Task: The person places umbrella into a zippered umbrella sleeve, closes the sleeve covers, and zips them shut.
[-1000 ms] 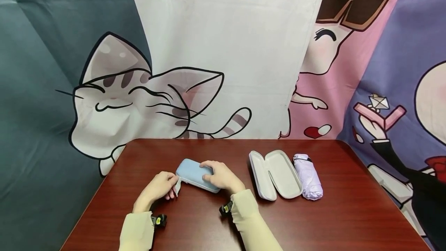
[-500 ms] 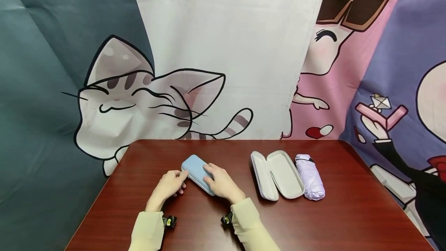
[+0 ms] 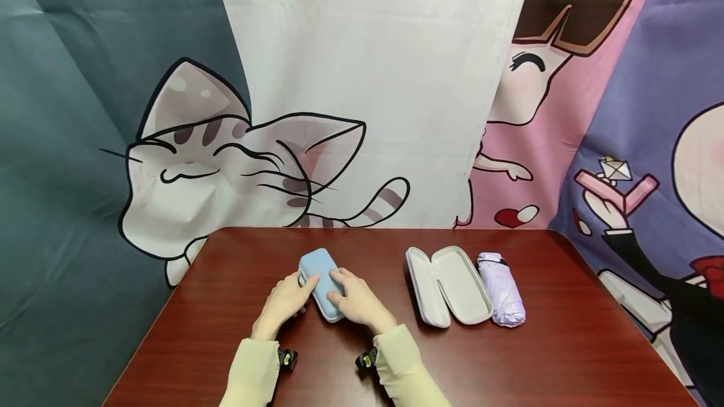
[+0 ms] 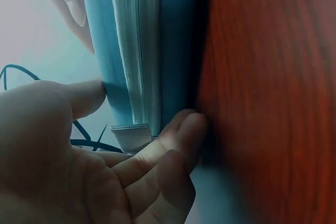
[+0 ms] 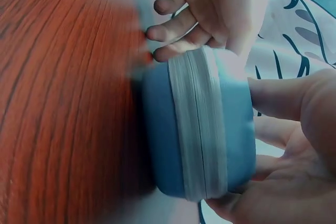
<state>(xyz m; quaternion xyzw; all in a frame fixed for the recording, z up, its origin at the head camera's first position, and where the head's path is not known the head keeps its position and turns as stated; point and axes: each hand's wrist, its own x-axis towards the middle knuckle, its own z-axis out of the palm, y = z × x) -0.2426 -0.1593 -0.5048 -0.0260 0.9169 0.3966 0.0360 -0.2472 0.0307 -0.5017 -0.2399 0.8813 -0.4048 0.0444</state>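
A light-blue zip-up glasses case lies closed on the table between both hands. Its pale zip band and a short fabric tab show in the left wrist view. My left hand holds the case's left side, thumb on top and fingertips low near the tab. From the right, my right hand grips the case, its thumb and fingers on the upper shell. The right wrist view shows the case's rounded near end. The zip's slider cannot be made out.
An open case with a pale lining lies right of the hands. Close beside it is a folded lilac umbrella. The dark red wooden table ends at a printed cartoon curtain.
The blue case has turned clockwise, from lying sideways to pointing away from me. My left hand has moved right, from the tab to the case's side, with its thumb now on top.
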